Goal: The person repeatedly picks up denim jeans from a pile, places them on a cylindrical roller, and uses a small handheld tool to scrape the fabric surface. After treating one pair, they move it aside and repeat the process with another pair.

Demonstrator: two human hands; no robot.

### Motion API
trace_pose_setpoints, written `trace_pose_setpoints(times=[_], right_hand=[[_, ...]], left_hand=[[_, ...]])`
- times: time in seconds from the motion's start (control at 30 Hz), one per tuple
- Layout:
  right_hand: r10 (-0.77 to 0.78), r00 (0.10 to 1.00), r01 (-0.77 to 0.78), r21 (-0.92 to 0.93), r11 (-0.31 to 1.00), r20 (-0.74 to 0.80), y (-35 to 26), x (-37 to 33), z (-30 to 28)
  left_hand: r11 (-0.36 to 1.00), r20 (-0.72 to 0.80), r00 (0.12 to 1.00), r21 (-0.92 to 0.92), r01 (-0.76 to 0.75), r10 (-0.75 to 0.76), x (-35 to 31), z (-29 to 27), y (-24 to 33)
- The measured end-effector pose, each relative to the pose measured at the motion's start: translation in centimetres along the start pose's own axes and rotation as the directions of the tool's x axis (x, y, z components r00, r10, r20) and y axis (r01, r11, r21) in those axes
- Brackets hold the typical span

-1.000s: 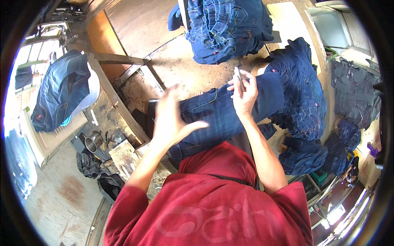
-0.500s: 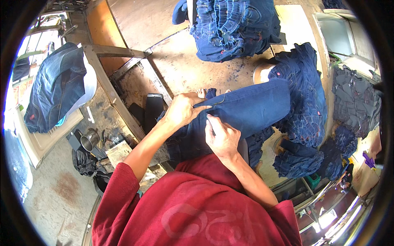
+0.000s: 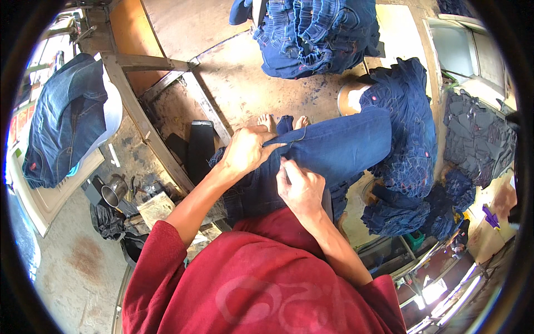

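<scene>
A pair of blue jeans [image 3: 347,139] lies across my lap, with one leg stretched out to the right. My left hand [image 3: 246,149] is closed and pinches a fold of the denim near a seam, where a loose thread shows. Just below and to the right, my right hand [image 3: 302,188] is curled beside the fabric. Something small and greyish shows between its thumb and fingers, too little to name. The right fingertips are close to the pinched fold; whether they touch it I cannot tell.
A large bundle of dark jeans [image 3: 317,39] stands ahead. More jeans [image 3: 406,128] are heaped at the right, near grey garments [image 3: 478,136]. To the left are a wooden frame [image 3: 150,131], a metal mug [image 3: 114,192] and a denim piece [image 3: 64,119] on a board.
The whole view has shifted slightly, so the surroundings sit a little further left and my bare feet show more. My hands stay nearly in place on the jeans; the right has moved slightly left.
</scene>
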State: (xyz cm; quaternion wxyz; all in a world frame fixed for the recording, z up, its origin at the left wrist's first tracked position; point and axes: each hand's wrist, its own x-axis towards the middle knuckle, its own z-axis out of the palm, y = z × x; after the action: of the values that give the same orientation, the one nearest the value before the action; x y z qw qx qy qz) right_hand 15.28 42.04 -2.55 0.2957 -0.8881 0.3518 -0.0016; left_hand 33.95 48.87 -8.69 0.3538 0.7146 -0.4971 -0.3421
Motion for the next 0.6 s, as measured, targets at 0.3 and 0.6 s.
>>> trace_pose_setpoints(times=[0.3, 0.6], right_hand=[[0.004, 1.0, -0.003, 0.019, 1.0, -0.031, 0.19, 0.31, 0.12], [-0.015, 0.995, 0.018, 0.038, 0.999, -0.099, 0.3, 0.42, 0.12]], left_hand=[[0.995, 0.037, 0.995, 0.003, 0.097, -0.097, 0.12, 0.12, 0.26], [0.994, 0.012, 0.994, 0.014, 0.11, -0.11, 0.08, 0.29, 0.33]])
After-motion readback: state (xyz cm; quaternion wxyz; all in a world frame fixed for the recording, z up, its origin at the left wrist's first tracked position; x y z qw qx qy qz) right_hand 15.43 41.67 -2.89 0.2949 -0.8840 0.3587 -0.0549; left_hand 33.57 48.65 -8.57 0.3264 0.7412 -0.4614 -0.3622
